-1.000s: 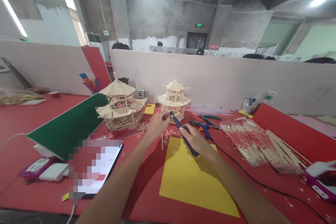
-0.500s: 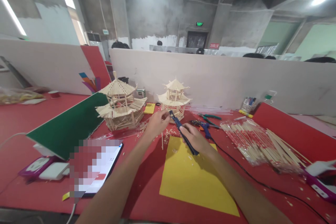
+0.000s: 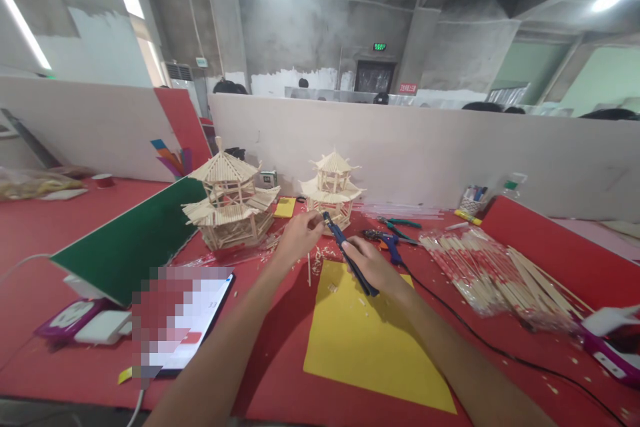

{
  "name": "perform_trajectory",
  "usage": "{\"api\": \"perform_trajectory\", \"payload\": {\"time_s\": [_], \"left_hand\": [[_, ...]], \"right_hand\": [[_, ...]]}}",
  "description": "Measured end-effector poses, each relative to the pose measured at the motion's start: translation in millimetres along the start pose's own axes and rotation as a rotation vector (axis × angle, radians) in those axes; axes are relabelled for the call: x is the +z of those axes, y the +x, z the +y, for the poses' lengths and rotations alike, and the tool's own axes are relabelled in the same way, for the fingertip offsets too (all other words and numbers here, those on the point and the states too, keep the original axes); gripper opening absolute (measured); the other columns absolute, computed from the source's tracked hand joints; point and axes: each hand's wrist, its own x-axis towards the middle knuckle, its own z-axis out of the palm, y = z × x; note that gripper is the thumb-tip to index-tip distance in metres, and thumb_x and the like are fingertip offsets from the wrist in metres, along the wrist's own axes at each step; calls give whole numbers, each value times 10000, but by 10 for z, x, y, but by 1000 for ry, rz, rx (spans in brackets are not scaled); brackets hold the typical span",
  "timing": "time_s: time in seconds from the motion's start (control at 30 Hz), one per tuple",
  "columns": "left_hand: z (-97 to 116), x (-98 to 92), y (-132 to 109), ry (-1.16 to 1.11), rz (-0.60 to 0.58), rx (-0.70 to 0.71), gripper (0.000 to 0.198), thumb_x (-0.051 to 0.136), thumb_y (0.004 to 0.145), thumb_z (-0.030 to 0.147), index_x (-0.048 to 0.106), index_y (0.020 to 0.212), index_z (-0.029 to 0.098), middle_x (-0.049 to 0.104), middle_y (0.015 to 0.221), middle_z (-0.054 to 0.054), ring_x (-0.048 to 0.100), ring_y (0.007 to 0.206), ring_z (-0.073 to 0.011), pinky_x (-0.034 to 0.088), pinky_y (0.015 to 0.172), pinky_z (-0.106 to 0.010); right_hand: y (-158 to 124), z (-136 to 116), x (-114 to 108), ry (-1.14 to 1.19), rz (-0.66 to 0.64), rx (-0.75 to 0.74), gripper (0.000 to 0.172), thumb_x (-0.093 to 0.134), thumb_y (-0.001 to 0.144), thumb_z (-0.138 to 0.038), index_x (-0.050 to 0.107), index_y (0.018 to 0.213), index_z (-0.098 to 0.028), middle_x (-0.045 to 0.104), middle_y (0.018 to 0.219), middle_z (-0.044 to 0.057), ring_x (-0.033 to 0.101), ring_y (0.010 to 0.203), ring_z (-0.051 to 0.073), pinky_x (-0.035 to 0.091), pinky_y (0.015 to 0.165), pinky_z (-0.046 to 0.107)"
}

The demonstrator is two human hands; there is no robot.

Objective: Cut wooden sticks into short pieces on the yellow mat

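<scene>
My right hand (image 3: 367,260) is closed around the dark blue handles of a hand cutter (image 3: 340,235), its head pointing up and to the left. My left hand (image 3: 301,235) is closed in a pinch at the tip of that tool; what its fingers hold is too small to make out. A thin wooden stick (image 3: 309,269) shows just below the left hand; whether it is held or lying I cannot tell. Right behind the hands stands a small two-tiered stick pavilion (image 3: 334,180). A larger stick pavilion (image 3: 229,197) stands to the left.
A yellow sheet (image 3: 365,347) with wood scraps lies under my right hand. Rightward are a glue gun (image 3: 390,243) with a trailing cord, green-handled pliers (image 3: 400,222) and bagged wooden sticks (image 3: 475,267). At left are a tablet (image 3: 200,320) and a green board (image 3: 135,240).
</scene>
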Motion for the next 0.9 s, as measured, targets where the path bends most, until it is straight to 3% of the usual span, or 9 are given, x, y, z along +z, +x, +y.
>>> {"api": "perform_trajectory", "payload": {"time_s": [0.9], "left_hand": [[86, 6, -51, 111, -5, 8, 162, 498, 844, 173, 656, 860, 208, 713, 826, -35, 642, 771, -180, 412, 682, -248]], "right_hand": [[5, 8, -30, -44, -25, -9, 356, 478, 926, -564, 545, 962, -216, 567, 760, -5, 577, 568, 122, 448, 465, 207]]}}
